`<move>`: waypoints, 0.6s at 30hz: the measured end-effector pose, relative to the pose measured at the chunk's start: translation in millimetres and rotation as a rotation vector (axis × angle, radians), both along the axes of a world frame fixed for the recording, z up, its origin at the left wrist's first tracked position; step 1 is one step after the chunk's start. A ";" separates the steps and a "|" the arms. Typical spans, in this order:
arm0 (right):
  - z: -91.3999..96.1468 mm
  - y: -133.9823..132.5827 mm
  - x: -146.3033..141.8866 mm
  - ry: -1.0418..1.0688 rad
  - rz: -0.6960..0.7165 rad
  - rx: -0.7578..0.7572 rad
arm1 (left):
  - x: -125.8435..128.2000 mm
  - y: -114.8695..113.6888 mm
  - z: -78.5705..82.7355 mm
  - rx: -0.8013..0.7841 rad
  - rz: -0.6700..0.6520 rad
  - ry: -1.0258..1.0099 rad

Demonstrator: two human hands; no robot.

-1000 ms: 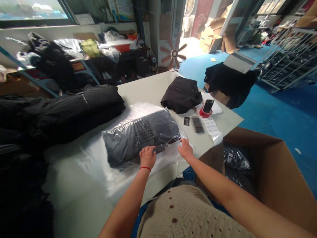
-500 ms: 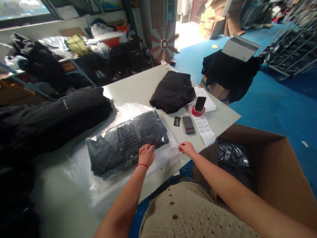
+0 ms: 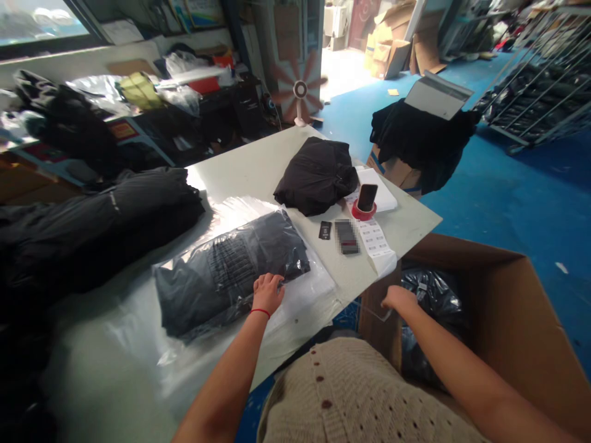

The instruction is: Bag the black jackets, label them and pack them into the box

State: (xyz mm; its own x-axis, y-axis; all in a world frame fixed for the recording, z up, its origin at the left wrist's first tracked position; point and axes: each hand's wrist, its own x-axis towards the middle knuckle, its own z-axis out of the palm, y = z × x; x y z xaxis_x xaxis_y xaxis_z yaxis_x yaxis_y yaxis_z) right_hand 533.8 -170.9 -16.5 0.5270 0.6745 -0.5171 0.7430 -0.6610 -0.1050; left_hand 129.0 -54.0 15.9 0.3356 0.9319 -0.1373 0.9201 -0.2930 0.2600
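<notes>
A folded dark garment in a clear plastic bag (image 3: 231, 261) lies on the table. On the near edge of this bag rests my left hand (image 3: 268, 291), fingers laid over the plastic and pressing down. Out past the table edge, my right hand (image 3: 399, 299) is closed in a pinch above the cardboard box. A thin, clear strip seems to hang under its fingertips, too faint to name. More clear plastic bags (image 3: 318, 280) are spread flat beneath the bagged garment.
An open cardboard box (image 3: 503, 307) with black bagged goods (image 3: 429, 289) stands at right. On the table (image 3: 249, 163) are a dark bundled garment (image 3: 318, 175), a phone (image 3: 367, 197) in red tape (image 3: 364, 211), a label sheet (image 3: 376, 240) and a dark clothing pile (image 3: 101, 215).
My right hand has moved right, from beside the bag's edge to over the box, still pinched. My left hand stays on the bag. The view has shifted slightly.
</notes>
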 end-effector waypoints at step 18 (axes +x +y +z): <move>-18.4 125.1 -96.1 0.399 0.757 0.520 | -13.9 -5.0 1.6 -0.046 0.168 -0.005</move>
